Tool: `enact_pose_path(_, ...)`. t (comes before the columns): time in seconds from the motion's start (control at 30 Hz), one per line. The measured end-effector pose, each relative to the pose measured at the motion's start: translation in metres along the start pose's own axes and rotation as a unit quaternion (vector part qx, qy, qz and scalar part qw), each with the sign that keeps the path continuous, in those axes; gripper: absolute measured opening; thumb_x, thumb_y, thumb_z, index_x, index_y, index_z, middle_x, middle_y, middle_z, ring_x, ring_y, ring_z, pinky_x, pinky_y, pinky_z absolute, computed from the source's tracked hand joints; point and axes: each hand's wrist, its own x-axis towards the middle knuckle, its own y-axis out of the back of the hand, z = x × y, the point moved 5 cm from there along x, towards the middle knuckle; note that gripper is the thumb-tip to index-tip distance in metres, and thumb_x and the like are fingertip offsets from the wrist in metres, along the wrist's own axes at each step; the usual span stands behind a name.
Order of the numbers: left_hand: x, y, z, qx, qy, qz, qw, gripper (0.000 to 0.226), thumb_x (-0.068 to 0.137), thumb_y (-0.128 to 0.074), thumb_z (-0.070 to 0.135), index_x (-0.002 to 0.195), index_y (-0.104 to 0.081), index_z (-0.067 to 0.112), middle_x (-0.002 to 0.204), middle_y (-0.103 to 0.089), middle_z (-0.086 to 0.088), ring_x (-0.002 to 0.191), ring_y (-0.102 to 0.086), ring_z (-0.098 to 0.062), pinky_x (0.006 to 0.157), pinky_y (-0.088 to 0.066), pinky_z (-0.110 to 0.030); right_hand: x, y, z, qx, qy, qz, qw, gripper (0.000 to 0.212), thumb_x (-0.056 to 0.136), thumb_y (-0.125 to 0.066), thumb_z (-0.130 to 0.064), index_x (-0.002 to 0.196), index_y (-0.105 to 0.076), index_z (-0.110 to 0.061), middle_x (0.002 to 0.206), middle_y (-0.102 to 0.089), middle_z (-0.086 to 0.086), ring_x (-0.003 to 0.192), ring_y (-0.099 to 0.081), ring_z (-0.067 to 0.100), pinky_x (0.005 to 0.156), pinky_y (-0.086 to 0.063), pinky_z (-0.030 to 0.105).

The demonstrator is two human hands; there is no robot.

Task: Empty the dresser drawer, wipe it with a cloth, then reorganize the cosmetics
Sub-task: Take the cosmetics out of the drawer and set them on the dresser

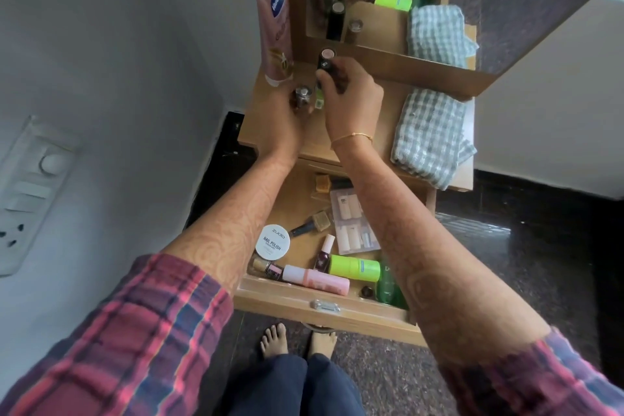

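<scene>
Between right fingers (329, 79), dark tube (325, 61)

drawer (324, 309) and dresser top (381, 101) look like matt light wood, drawer handle (326, 306) is shiny metal, checked cloth (432, 135) is soft woven fabric, pink bottle (315, 279) smooth plastic, floor (523, 263) glossy dark stone
</scene>
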Motion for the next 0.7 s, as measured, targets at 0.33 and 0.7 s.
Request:
enact_pose_path(0.33, -0.003, -0.011, -0.014, -0.083, 0.042, 0.023, 0.995, 0.010, 0.085, -0.059, 0.014, 0.088, -0.067, 0.021, 0.084, -0.067, 0.011, 0.078, -0.056, 0.008, 0.071, -0.045, -0.008, -0.003, -0.013, 0.024, -0.006, -0.041, -0.022, 0.999, 0.028, 0.083, -0.065, -0.015, 0.110, -0.065, -0.009, 0.100, -0.072, 0.009, 0.094, -0.066, 0.023, 0.086, -0.052, 0.036)
enact_pose_path(0.7, -0.110, -0.011, -0.029, -0.108, 0.035, 0.089, 0.990, 0.017, 0.077, -0.059, -0.005, 0.083, -0.064, 0.010, 0.089, -0.056, 0.002, 0.078, -0.053, -0.003, 0.070, -0.044, -0.014, -0.106, 0.020, 0.048, -0.040, 0.112, 0.019, 0.993, 0.009, 0.087, -0.055, -0.011, 0.090, -0.063, -0.009, 0.081, -0.066, 0.001, 0.070, -0.059, 0.016, 0.063, -0.045, 0.026)
